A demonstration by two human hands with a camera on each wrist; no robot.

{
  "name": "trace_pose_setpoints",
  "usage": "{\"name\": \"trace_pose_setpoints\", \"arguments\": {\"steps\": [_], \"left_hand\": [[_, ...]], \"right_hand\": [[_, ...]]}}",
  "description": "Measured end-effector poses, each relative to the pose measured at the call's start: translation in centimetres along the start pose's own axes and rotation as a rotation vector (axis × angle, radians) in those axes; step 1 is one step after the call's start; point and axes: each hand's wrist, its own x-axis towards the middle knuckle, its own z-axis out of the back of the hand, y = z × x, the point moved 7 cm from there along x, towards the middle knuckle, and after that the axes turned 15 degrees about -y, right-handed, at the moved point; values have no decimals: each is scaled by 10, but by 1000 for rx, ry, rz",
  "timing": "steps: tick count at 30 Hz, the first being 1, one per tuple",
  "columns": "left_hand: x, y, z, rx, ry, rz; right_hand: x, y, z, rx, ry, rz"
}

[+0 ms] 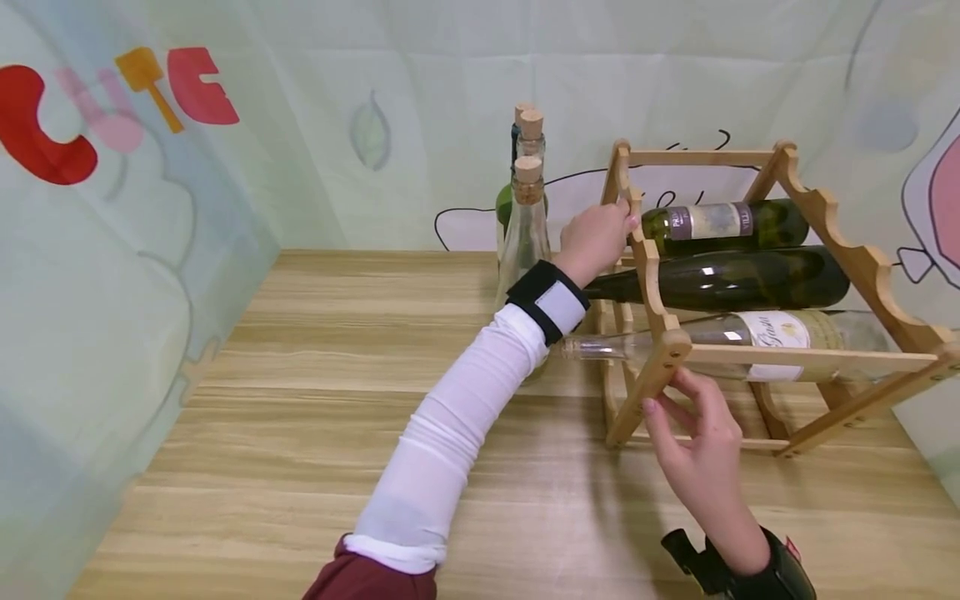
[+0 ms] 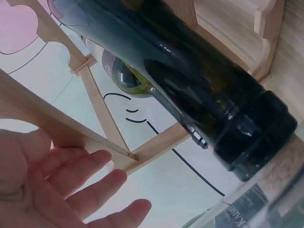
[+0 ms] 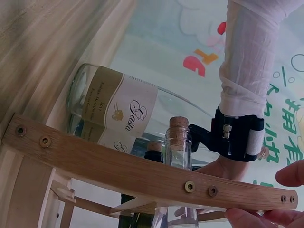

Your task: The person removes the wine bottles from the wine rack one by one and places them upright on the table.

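Observation:
A wooden wine rack (image 1: 667, 354) stands at the right of the table with three bottles lying across its top tier. My left hand (image 1: 598, 237) grips the far end of its left upper rail; in the left wrist view that hand (image 2: 66, 187) has its fingers around the wood, near the neck of a dark bottle (image 2: 190, 80). Thumb and fingers of my right hand (image 1: 705, 446) pinch the near left post. The lying bottles are a labelled green bottle (image 1: 712, 225), a dark bottle (image 1: 750, 279) and a clear bottle with a white label (image 1: 780, 333).
Corked bottles stand close left of the rack, a clear bottle (image 1: 527, 237) in front and a green bottle (image 1: 503, 204) behind, partly hidden. A printed cloth (image 1: 360, 75) hangs behind the wooden table (image 1: 315, 400).

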Motion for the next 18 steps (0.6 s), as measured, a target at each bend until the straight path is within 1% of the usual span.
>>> {"name": "trace_pose_setpoints", "arguments": {"steps": [5, 9, 11, 13, 15, 18], "left_hand": [[-1, 0, -1, 19, 3, 7], [-5, -1, 1, 49, -26, -6], [-9, -3, 3, 59, -43, -29], [-14, -5, 5, 54, -63, -62], [-20, -7, 8, 46, -80, -103], [-32, -10, 11, 61, -80, -169]], "right_hand": [[2, -1, 1, 16, -12, 34], [5, -4, 1, 9, 24, 15], [6, -5, 2, 6, 49, -2], [7, -5, 3, 5, 58, -1], [8, -5, 7, 10, 43, 11], [11, -3, 13, 38, -7, 45]]}}
